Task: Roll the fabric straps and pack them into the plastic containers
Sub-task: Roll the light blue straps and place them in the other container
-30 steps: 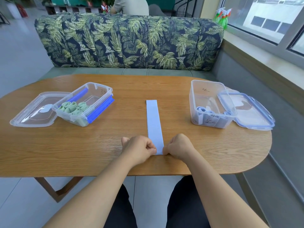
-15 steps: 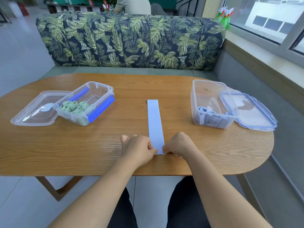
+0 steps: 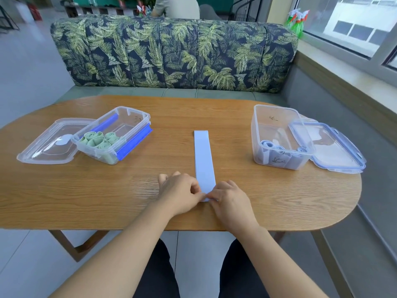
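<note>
Wood-grain oval table (image 3: 86, 190) fills the head camera's view, and I am looking down over two bare forearms reaching onto it from the near edge. A pale blue fabric strap (image 3: 203, 155) lies flat at the table's centre, running straight from near to far. Its near end is pinched between both hands: the left hand (image 3: 179, 192) has its fingers curled and its thumb and fingertips on the strap's near left corner, and the right hand (image 3: 231, 201) is curled the same way on the near right corner. The two hands almost touch each other over the strap's end. I cannot tell whether the end has been turned over. To the left, well apart from the strap, a clear plastic container (image 3: 148, 117) with blue clips holds green rolled straps (image 3: 98, 139) in its near half, and its clear lid (image 3: 49, 143) lies beside it, further left. To the right, a taller clear container (image 3: 272, 125) holds pale blue rolled straps (image 3: 279, 150) at the bottom, with a blue-edged lid (image 3: 330, 147) leaning against its right side. Beyond the far edge stands a sofa (image 3: 171, 54) in a dark palm-leaf print, with a window (image 3: 354, 22) at far right.
</note>
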A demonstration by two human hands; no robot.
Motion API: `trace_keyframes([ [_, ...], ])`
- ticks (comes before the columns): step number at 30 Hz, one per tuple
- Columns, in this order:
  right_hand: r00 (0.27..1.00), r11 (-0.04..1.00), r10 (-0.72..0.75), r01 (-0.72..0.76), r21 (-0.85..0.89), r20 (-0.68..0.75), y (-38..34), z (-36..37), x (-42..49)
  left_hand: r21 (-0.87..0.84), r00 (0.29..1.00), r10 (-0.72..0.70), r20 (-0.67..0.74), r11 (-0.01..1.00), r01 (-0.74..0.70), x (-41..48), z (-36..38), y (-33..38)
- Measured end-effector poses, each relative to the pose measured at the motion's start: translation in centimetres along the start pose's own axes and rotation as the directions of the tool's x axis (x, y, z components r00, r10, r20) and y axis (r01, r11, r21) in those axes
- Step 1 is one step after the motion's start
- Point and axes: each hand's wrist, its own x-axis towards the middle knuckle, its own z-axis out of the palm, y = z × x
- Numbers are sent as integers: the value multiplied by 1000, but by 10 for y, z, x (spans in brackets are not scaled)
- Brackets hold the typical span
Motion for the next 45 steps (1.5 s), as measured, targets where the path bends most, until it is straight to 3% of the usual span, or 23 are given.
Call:
trace_keyframes([
  [2,1000,1000,-18,18,-5,24,2,0,2,-33,984,141,-108,989,-145,-4,5,-7],
  [5,997,998,-54,53,23,61,8,2,4,11,922,384,-48,923,-384,-8,11,-15],
  [8,994,996,-91,90,21,65,9,1,5,115,875,477,-81,877,-467,-13,13,-25],
  [16,985,990,-140,140,6,100,9,-3,10,137,877,474,-78,877,-461,-13,12,-28],
  [20,983,988,-150,151,-2,108,9,-4,12,59,912,404,-70,915,-400,-10,8,-23],
  [24,985,990,-141,141,3,103,8,-3,9,10,948,311,-65,950,-311,-12,6,-15],
  [29,988,992,-126,124,26,93,8,-5,12,72,954,299,-13,952,-297,-12,8,-15],
  [45,990,993,-63,49,107,129,14,-6,10,62,967,244,-67,969,-241,-12,6,-10],
])
